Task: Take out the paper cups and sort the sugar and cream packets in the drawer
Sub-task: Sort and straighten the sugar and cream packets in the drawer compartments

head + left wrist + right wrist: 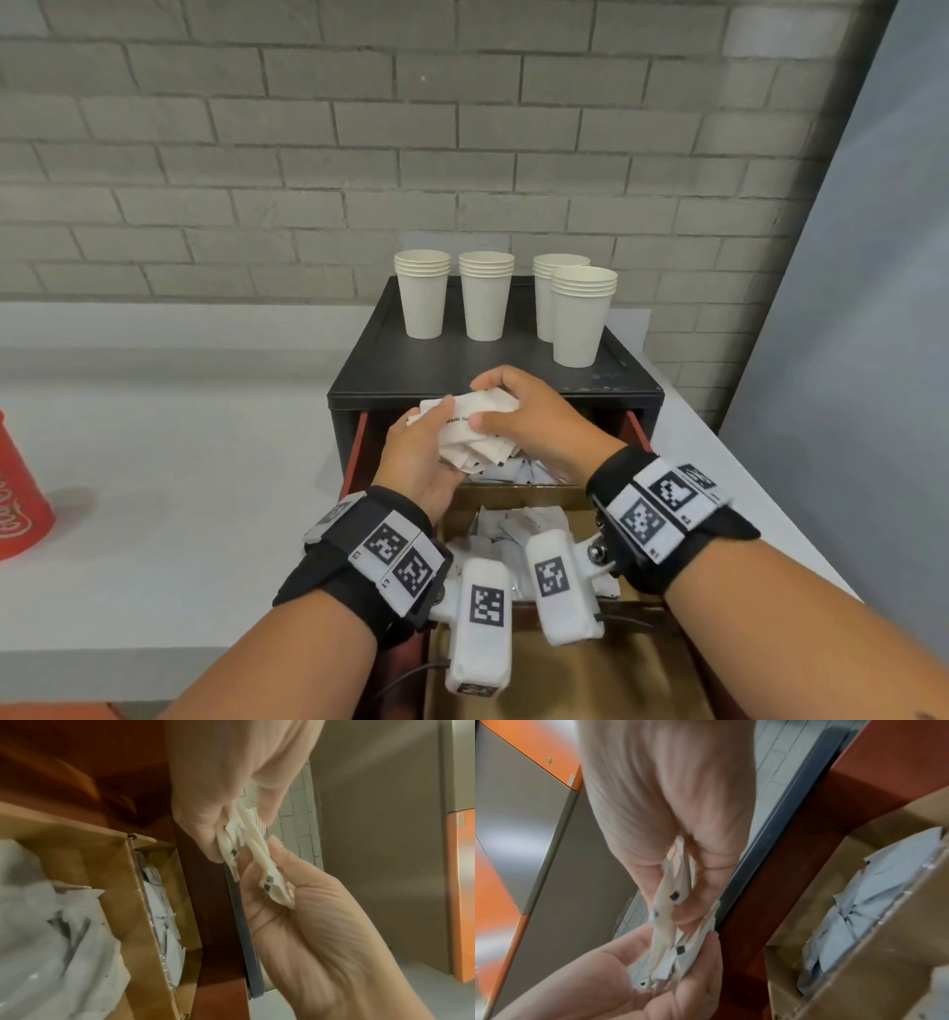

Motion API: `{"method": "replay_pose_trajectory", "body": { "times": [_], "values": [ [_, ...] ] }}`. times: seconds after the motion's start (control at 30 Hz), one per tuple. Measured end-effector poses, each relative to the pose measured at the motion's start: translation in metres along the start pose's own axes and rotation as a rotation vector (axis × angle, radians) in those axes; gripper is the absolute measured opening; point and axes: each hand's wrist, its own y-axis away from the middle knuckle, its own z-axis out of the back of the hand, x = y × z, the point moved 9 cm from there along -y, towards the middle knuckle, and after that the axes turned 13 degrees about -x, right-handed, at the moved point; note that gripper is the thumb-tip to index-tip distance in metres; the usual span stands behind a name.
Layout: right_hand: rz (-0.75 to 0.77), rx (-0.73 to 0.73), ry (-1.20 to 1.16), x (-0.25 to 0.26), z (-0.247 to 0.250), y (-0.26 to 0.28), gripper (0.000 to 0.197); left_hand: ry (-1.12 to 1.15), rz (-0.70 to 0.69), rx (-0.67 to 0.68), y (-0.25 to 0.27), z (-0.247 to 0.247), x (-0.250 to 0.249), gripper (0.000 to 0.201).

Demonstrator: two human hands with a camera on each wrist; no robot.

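Note:
Both hands hold one bunch of white sugar packets [475, 426] above the back of the open drawer [354, 452]. My left hand [418, 452] cups the bunch from below, its thumb on top. My right hand [518, 411] grips the packets from above and the right. The wrist views show the same packets [257, 860] [675, 923] pinched between the left hand [295, 902] and the right hand [680, 850]. More white packets [518, 524] lie in the drawer's cardboard compartments. Several stacks of paper cups [482, 295] stand on the black cabinet top [390, 360].
The black cabinet sits on a grey counter [169, 452] against a brick wall. A red cup [20, 493] stands at the counter's left edge. Cardboard dividers [513, 496] split the drawer. A grey panel [862, 308] rises on the right.

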Motion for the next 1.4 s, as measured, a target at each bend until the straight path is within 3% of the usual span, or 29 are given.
{"method": "replay_pose_trajectory", "body": {
  "times": [0.2, 0.4, 0.73, 0.83, 0.93, 1.03, 1.17, 1.33, 1.4],
  "values": [
    [-0.138, 0.004, -0.069, -0.021, 0.008, 0.012, 0.062, -0.028, -0.004, -0.070, -0.003, 0.013, 0.004, 0.044],
    [-0.151, -0.148, -0.261, -0.020, 0.029, 0.007, 0.054, -0.030, 0.024, -0.189, -0.010, 0.027, 0.012, 0.033],
    [-0.119, -0.193, -0.450, -0.014, 0.018, 0.002, 0.047, -0.043, 0.157, -0.187, -0.013, 0.032, 0.032, 0.022],
    [-0.106, -0.172, -0.406, -0.018, 0.012, 0.002, 0.047, 0.026, 0.174, -0.167, -0.009, 0.024, 0.032, 0.013],
    [-0.080, -0.191, -0.219, -0.026, 0.004, 0.004, 0.048, 0.050, 0.179, -0.086, -0.004, 0.013, 0.032, 0.033],
    [-0.070, -0.239, -0.065, -0.032, 0.006, 0.003, 0.052, -0.005, 0.143, 0.006, 0.003, 0.004, 0.031, 0.009],
    [-0.049, -0.308, 0.009, -0.036, 0.022, -0.001, 0.049, -0.048, 0.123, -0.038, 0.000, 0.010, 0.027, 0.024],
    [-0.013, -0.388, -0.010, -0.033, 0.044, 0.000, 0.025, -0.031, 0.101, -0.095, -0.004, 0.019, 0.021, 0.040],
    [-0.016, -0.340, 0.094, -0.032, 0.040, -0.002, 0.025, -0.032, 0.093, -0.091, -0.003, 0.018, 0.020, 0.033]
  ]
}}
